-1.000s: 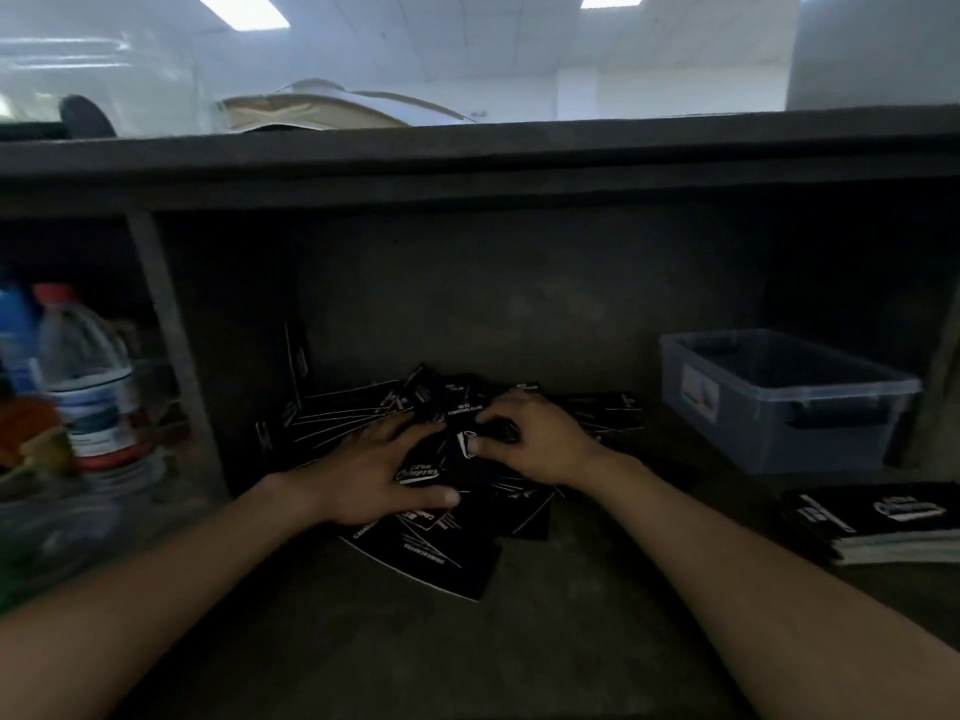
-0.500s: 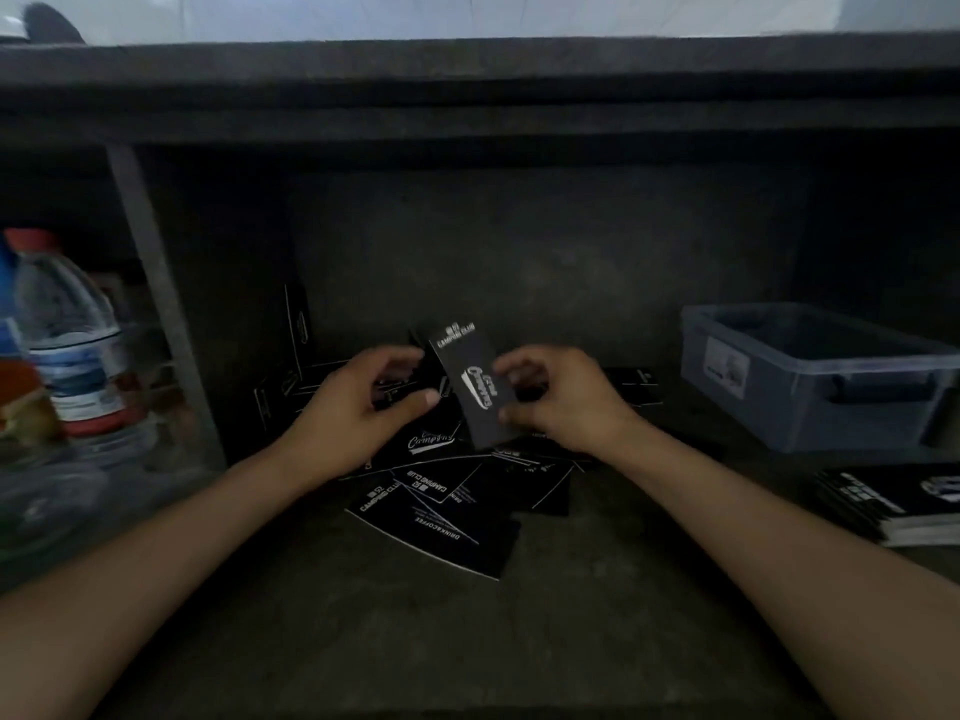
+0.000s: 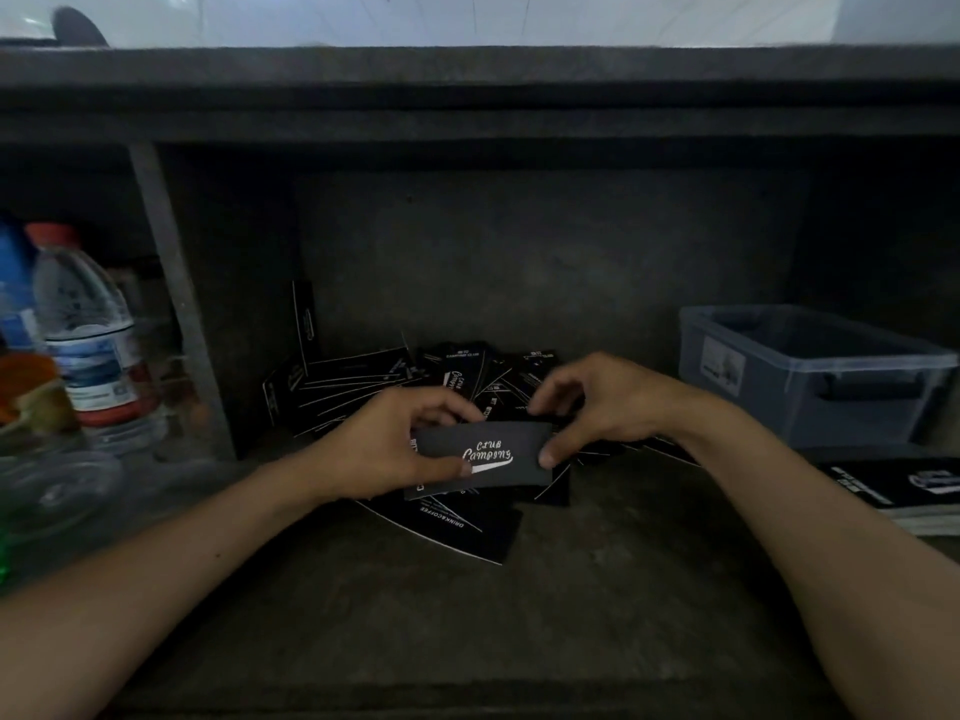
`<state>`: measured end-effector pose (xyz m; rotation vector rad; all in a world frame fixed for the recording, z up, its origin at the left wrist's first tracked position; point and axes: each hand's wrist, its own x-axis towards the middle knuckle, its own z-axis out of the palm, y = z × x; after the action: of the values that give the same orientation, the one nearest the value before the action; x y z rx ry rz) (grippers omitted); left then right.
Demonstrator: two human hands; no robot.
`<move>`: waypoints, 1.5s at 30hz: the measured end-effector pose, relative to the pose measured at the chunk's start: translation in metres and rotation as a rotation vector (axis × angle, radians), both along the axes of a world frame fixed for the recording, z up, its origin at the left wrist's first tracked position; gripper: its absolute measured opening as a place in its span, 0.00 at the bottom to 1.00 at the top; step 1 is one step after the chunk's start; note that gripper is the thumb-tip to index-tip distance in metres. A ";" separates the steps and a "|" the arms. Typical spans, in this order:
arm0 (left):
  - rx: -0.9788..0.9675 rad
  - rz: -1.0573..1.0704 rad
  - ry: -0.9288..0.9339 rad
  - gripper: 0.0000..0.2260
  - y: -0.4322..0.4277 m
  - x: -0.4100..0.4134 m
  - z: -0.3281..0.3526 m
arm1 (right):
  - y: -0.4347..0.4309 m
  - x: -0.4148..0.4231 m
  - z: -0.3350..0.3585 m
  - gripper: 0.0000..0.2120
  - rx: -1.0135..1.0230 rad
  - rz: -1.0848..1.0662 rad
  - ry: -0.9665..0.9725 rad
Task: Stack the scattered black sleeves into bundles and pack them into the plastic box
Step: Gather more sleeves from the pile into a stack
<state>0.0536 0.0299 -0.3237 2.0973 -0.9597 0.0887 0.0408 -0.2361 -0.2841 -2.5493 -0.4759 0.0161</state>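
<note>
A black "Club Camping" sleeve [image 3: 485, 454] is pinched at its ends by the left hand [image 3: 382, 449] and right hand [image 3: 602, 402], just above the scattered sleeve pile [image 3: 374, 387]; the plastic box [image 3: 810, 376] is seen at right, beside a stacked bundle [image 3: 904, 488].
</note>
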 end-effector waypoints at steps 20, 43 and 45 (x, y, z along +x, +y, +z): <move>-0.041 0.203 -0.218 0.14 0.011 0.009 0.005 | 0.005 0.001 -0.002 0.09 0.335 0.071 -0.232; 0.199 0.031 0.030 0.07 0.032 0.009 0.022 | 0.024 0.042 -0.015 0.23 -0.226 -0.163 -0.411; 0.169 0.022 0.009 0.08 0.027 0.006 0.021 | 0.023 0.035 -0.023 0.32 -0.240 -0.308 -0.411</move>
<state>0.0598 0.0573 -0.3031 2.2609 -0.9674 0.0096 0.0762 -0.2132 -0.3071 -2.8417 -0.2350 -0.6052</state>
